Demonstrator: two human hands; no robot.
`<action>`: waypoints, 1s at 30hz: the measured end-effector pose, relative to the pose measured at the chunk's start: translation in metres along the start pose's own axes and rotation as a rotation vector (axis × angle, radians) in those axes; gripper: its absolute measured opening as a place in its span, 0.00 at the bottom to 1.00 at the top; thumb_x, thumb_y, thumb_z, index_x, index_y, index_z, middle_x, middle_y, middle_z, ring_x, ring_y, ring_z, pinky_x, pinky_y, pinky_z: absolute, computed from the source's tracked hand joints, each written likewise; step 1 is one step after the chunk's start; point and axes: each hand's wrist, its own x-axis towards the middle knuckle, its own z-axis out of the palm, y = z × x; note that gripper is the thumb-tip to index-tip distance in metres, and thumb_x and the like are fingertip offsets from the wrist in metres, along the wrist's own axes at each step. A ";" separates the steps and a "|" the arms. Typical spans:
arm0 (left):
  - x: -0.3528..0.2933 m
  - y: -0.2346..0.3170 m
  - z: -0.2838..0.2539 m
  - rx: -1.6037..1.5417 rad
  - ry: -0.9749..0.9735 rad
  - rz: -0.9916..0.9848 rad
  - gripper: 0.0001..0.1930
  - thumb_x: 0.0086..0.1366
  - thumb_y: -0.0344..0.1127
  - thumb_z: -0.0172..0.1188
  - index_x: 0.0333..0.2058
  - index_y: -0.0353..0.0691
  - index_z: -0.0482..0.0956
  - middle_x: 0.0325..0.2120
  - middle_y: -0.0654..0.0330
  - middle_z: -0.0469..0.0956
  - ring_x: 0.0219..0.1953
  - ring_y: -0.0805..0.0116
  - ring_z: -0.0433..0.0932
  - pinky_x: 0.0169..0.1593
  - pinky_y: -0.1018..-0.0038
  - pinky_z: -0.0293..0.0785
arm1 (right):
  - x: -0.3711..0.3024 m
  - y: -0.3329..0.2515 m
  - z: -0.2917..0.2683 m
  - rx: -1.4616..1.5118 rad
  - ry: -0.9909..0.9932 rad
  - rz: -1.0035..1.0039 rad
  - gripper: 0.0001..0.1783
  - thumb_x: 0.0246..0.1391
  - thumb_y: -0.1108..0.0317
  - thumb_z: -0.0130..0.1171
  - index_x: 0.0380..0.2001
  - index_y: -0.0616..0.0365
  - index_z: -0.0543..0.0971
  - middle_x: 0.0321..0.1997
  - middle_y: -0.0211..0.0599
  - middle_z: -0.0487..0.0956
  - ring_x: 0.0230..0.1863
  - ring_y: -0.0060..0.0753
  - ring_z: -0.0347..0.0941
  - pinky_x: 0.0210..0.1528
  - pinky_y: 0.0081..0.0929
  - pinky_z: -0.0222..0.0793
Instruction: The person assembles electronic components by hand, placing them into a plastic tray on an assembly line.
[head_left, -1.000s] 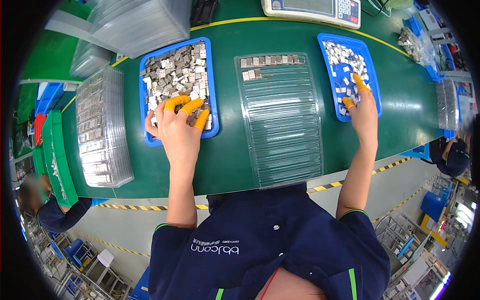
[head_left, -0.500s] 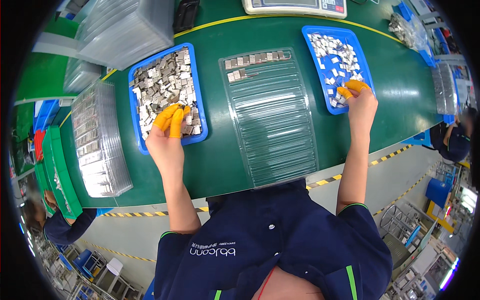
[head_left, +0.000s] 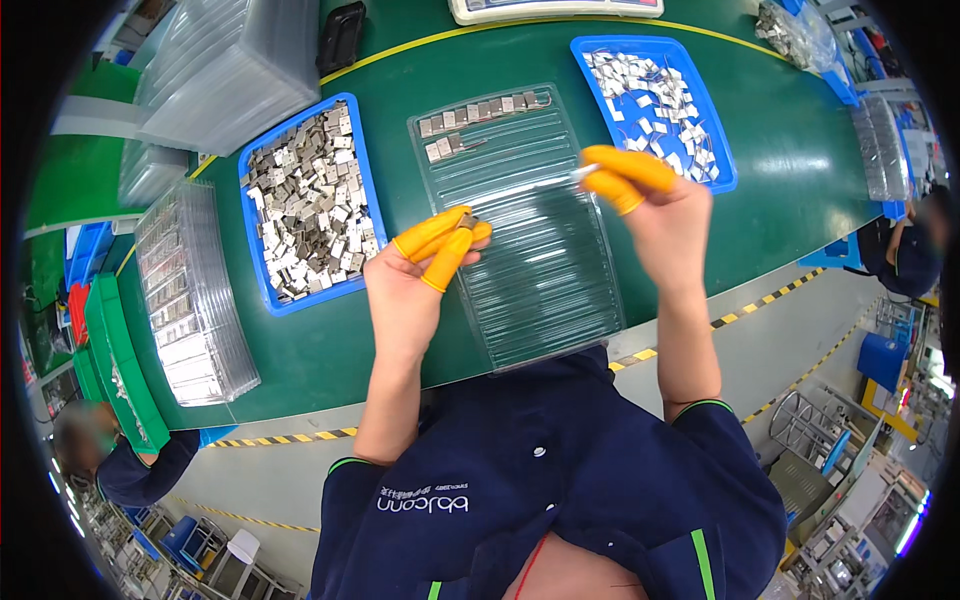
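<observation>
My left hand (head_left: 412, 275), in yellow finger cots, pinches a small grey metal connector shell (head_left: 469, 222) over the left edge of a transparent grooved tray (head_left: 545, 300). On the other side of that tray my right hand (head_left: 660, 205), also in yellow cots, grips a small white connector piece (head_left: 582, 173), slightly blurred. Metal connectors with wires (head_left: 480, 112) fill the tray's far groove, and a couple more lie in the groove below. A blue tray (head_left: 369, 170) at left holds many metal shells. Many white pieces with thin wires lie in another blue tray (head_left: 628, 42) at right.
Stacked transparent trays (head_left: 235, 80) stand at the far left, with filled ones (head_left: 190, 300) nearer. A green bin (head_left: 125, 360) sits at the table's left end. A scale (head_left: 555, 10) is at the back. Co-workers (head_left: 150, 465) sit at either side.
Both hands have left the blue trays and moved inward over the transparent tray. The left carries a metal shell, the right a white piece. The whole view has shifted slightly.
</observation>
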 end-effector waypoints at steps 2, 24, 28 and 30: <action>-0.001 0.000 0.007 -0.033 -0.030 -0.001 0.13 0.59 0.24 0.56 0.44 0.27 0.74 0.36 0.50 0.78 0.37 0.61 0.80 0.40 0.75 0.77 | -0.007 -0.007 0.016 0.141 -0.111 0.090 0.12 0.47 0.79 0.60 0.38 0.68 0.78 0.38 0.40 0.79 0.36 0.29 0.77 0.42 0.21 0.73; -0.004 -0.012 -0.003 -0.109 0.051 0.035 0.13 0.52 0.21 0.63 0.38 0.27 0.78 0.31 0.52 0.80 0.31 0.67 0.80 0.38 0.76 0.77 | -0.025 -0.010 0.043 0.254 -0.284 0.214 0.12 0.43 0.80 0.63 0.35 0.68 0.78 0.35 0.38 0.79 0.36 0.28 0.77 0.42 0.22 0.73; -0.005 -0.009 -0.004 -0.200 -0.062 -0.040 0.12 0.52 0.21 0.63 0.37 0.27 0.78 0.30 0.52 0.80 0.30 0.68 0.79 0.37 0.76 0.77 | -0.016 0.003 0.041 0.467 -0.432 0.377 0.13 0.38 0.81 0.66 0.32 0.67 0.79 0.33 0.36 0.78 0.35 0.27 0.76 0.40 0.21 0.73; -0.006 -0.010 -0.001 -0.266 -0.110 -0.078 0.13 0.52 0.21 0.63 0.38 0.28 0.78 0.30 0.52 0.80 0.29 0.68 0.79 0.36 0.76 0.76 | -0.016 0.005 0.040 0.495 -0.442 0.416 0.13 0.37 0.82 0.66 0.32 0.67 0.79 0.32 0.36 0.78 0.35 0.27 0.76 0.39 0.21 0.73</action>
